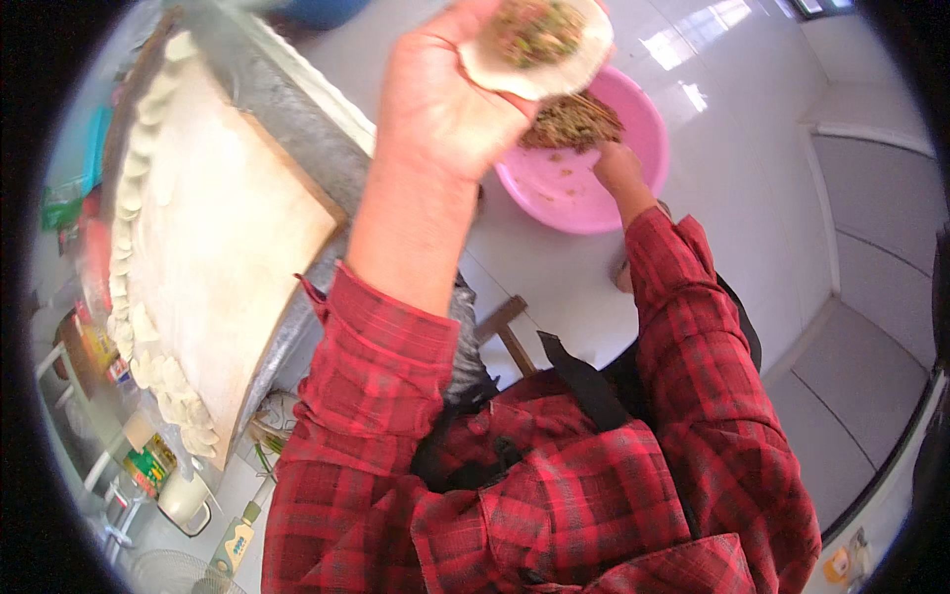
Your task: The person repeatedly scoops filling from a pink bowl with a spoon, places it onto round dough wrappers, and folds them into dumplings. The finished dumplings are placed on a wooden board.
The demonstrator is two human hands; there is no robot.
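On my left hand (453,96) rests a round dough wrapper (538,83), held up near the camera with a mound of chopped filling (536,33) at its middle. Lower down and to the right, my right hand (617,165) is inside a pink plastic basin (531,197), its fingers closed at the near end of thin wooden chopsticks (600,111). The chopsticks lie across the brownish minced filling (568,126) heaped at the basin's far side. Smears of filling mark the basin's inner wall. My left hand hides part of the basin's rim.
To the left, a floured wooden board (223,223) carries a long row of folded dumplings (130,193) and a cluster of them (174,393). A wooden stool (512,334) stands on the tiled floor (564,297). An enamel-like pot (184,501) sits at lower left.
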